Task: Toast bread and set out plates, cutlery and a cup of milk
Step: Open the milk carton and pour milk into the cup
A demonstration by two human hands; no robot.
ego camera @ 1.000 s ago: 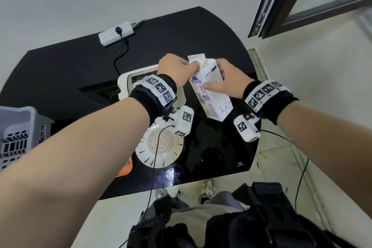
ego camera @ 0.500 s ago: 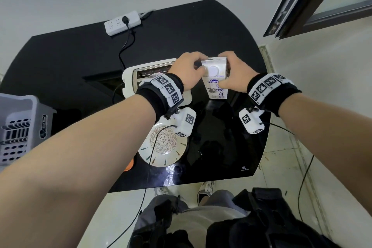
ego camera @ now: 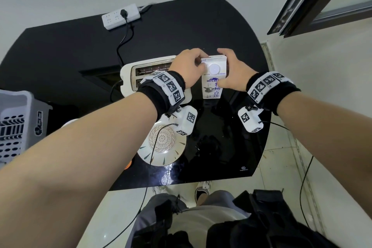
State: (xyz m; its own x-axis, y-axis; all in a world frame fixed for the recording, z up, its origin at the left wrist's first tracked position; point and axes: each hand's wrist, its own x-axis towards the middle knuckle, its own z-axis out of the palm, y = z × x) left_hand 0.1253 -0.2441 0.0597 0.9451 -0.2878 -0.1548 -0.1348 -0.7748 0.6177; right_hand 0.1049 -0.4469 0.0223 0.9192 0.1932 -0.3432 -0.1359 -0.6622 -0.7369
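Note:
A white milk carton [ego camera: 213,86] with blue print and a round white cap stands upright on the black table [ego camera: 181,32]. My right hand [ego camera: 231,72] grips its right side and top. My left hand [ego camera: 189,66] holds the carton's upper left edge, fingers next to the cap. A white two-slot toaster [ego camera: 128,74] sits just left of the carton, partly behind my left wrist. Nearer me lies a patterned white plate [ego camera: 165,153], partly covered by my left forearm.
A white power strip [ego camera: 120,16] with a black cord lies at the table's far edge. At the left stands a grey perforated basket [ego camera: 14,125]. An orange thing [ego camera: 128,164] peeks out under my left arm. The tiled floor and a window frame [ego camera: 302,6] are on the right.
The carton went from tilted and held up to standing upright on the table, its cap facing me. Both hands moved forward with it and kept hold.

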